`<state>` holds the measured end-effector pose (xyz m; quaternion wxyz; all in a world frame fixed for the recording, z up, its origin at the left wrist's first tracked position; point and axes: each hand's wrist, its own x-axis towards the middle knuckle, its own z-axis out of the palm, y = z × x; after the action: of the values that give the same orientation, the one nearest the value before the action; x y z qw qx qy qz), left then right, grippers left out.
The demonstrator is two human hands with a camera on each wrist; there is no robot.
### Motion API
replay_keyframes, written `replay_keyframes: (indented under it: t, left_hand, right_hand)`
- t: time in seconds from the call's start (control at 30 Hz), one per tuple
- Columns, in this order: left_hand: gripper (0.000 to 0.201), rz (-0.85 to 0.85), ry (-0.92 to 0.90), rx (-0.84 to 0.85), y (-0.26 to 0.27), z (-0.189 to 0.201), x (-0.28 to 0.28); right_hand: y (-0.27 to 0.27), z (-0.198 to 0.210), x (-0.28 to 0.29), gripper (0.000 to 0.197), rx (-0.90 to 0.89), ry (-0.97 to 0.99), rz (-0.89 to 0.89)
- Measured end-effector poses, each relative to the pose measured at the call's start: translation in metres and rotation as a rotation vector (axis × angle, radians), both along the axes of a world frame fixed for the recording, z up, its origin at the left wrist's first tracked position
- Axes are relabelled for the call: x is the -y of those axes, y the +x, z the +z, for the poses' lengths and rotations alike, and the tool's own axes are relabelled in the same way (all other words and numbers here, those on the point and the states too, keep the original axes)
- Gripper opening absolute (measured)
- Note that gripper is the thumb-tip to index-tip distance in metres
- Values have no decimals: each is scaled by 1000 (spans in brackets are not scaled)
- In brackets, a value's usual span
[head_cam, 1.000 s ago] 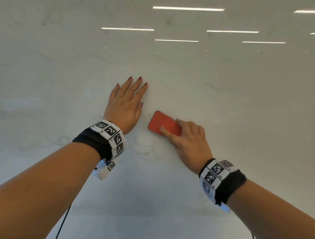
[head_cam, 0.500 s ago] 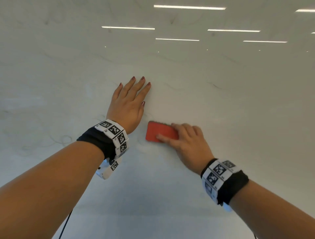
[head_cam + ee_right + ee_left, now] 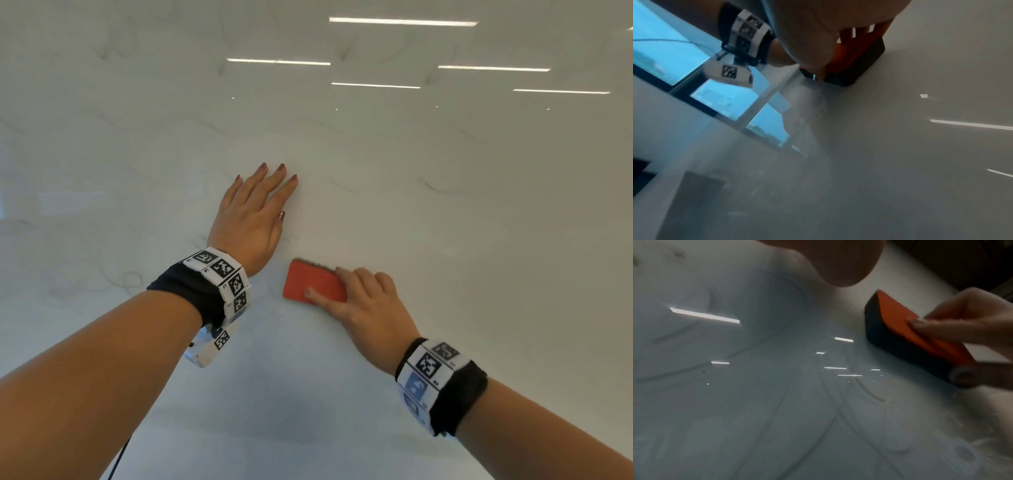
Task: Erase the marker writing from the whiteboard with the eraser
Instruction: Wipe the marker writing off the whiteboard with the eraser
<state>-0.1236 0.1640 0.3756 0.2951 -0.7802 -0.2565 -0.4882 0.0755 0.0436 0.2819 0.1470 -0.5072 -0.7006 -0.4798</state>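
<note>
blue window panes [image 3: 670,48], dark frame [image 3: 684,95]

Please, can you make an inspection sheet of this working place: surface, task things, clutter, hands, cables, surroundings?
Surface: whiteboard glossy, reflecting ceiling lights.
Job's things: red eraser flat on the board; faint marker traces left of the wrist.
Clutter: nothing seen.
Grips: left hand rests flat, fingers straight; right hand holds the eraser.
Cables: thin black cable under the left forearm.
Surroundings: window in the right wrist view.
</note>
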Motion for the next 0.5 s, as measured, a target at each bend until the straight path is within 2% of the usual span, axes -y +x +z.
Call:
replay_keyframes:
  t: [0.13,0.27,0.5]
  left_hand:
    - [51,16,-17,3,2,-2,3]
    - [53,31,-37,17,5,-3,5]
    - [55,90,-43,-49,-2,-1,7]
  right_hand:
    - [14,-35,13,57,168,-177,14]
    - [19,-37,16,57,203,-191,18]
    - [10,17,6,60,-58,29,-4]
